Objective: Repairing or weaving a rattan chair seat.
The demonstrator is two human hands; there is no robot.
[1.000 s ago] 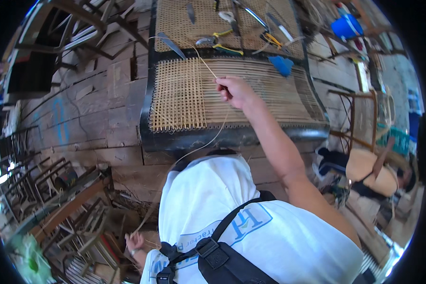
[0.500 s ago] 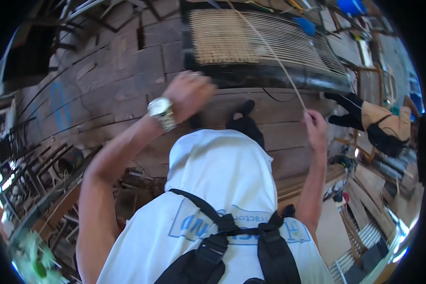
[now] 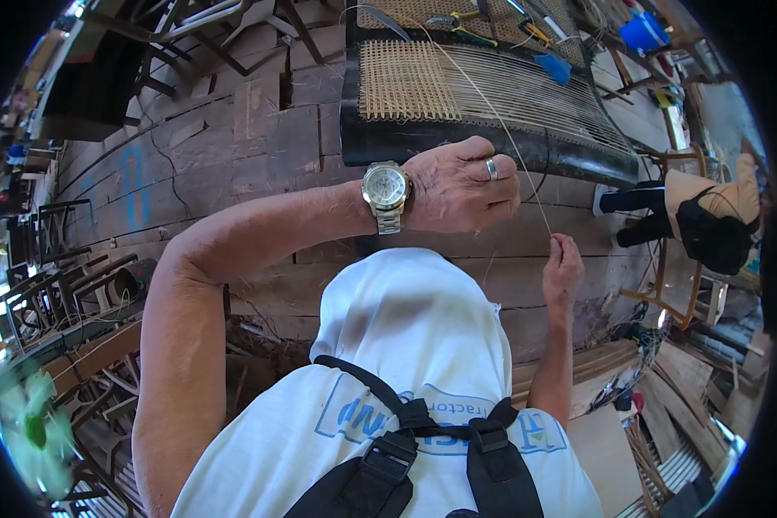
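A long, thin cane strand (image 3: 495, 108) runs from the partly woven panel down to my right hand (image 3: 563, 266), which pinches its lower end between the fingertips. My left hand (image 3: 464, 186), wearing a metal watch and a ring, is curled closed just left of the strand; its fingertips and anything in them are hidden. The cane panel (image 3: 406, 79) sits in a black frame (image 3: 483, 138) beyond both hands. Its left part is woven into a mesh, while the right part shows only parallel strands. A small blue piece (image 3: 552, 67) lies on those strands.
Pliers (image 3: 470, 33) and other hand tools lie at the panel's far side. At the right a person (image 3: 712, 220) with a black bag is close to a wooden frame (image 3: 678, 285). Dark chair frames (image 3: 56, 268) stand left; boards (image 3: 665, 380) lie lower right.
My left hand has swung right, from beside the frame's left corner to near the strand. The right hand has moved slightly down, still pinching the cane strand.
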